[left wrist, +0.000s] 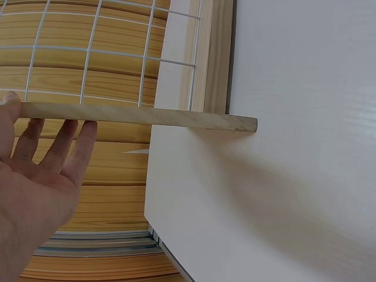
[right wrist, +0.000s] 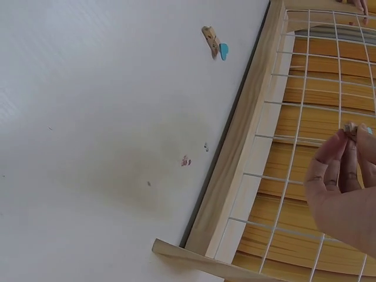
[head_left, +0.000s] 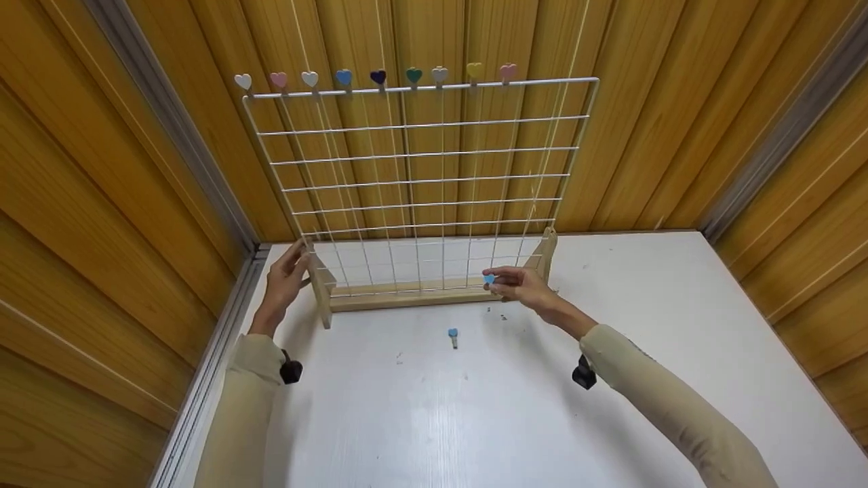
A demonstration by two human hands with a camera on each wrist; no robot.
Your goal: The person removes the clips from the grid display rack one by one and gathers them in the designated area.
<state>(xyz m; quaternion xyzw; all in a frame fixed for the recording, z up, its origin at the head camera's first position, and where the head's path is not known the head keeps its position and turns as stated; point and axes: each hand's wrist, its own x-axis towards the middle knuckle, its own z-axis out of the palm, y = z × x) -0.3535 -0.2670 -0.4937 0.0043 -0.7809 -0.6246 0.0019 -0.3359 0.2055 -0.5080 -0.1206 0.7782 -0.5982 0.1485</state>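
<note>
My right hand pinches a small wooden clothespin with a blue heart in front of the lower right of a white wire grid rack. In the right wrist view, fingertips and thumb meet on that clothespin, hiding most of it. My left hand grips the rack's left wooden side support, thumb on one face and fingers on the other. Another blue heart clothespin lies on the white table before the rack. Along the top wire stand several heart clothespins, among them a pink one at the right end.
The rack's wooden base bar runs between its two side supports, the right support standing near my right hand. Small dark specks mark the white tabletop. Wood-patterned walls surround the table.
</note>
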